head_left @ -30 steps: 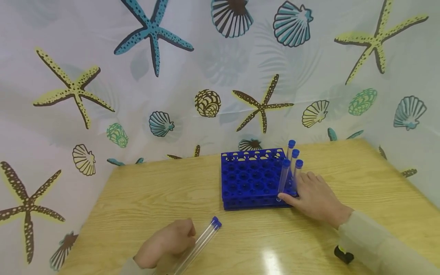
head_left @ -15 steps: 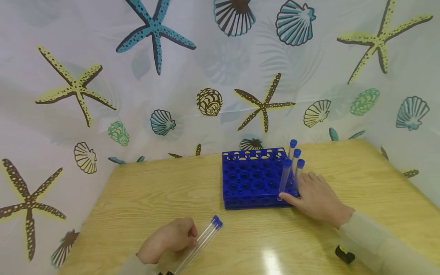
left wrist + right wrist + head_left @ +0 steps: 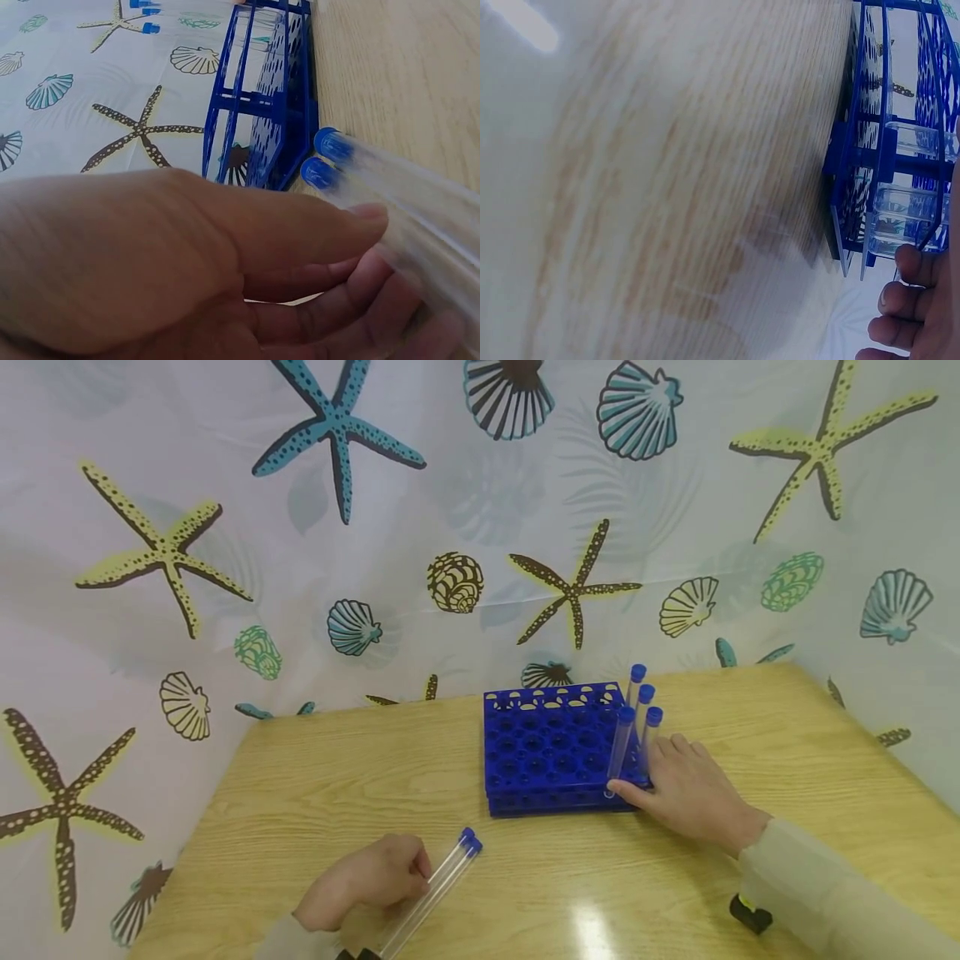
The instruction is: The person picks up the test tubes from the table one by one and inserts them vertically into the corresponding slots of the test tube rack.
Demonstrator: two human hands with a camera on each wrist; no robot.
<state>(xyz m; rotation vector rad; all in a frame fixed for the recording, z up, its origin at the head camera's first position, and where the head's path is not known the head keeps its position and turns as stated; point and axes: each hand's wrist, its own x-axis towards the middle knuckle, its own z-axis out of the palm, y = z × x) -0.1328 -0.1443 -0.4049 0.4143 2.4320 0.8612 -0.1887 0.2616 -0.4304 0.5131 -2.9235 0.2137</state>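
Sleeves, one pair: long, plain, pale beige. The right sleeve [image 3: 832, 889] is lightly creased along the forearm and has a straight edge at the wrist; the left sleeve [image 3: 296, 940] matches in colour and shows only near its end. Hands, two, bare: left hand [image 3: 371, 877], right hand [image 3: 692, 789]. Fittings: one small black block [image 3: 751, 917] with a yellow-green patch, beside the right sleeve; black pieces [image 3: 367, 954], partly cut off, beside the left.

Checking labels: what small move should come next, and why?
Probably, the left hand should lift one of the blue-capped test tubes at its fingers towards the test tube rack, which has open holes and the right hand gripping one end.
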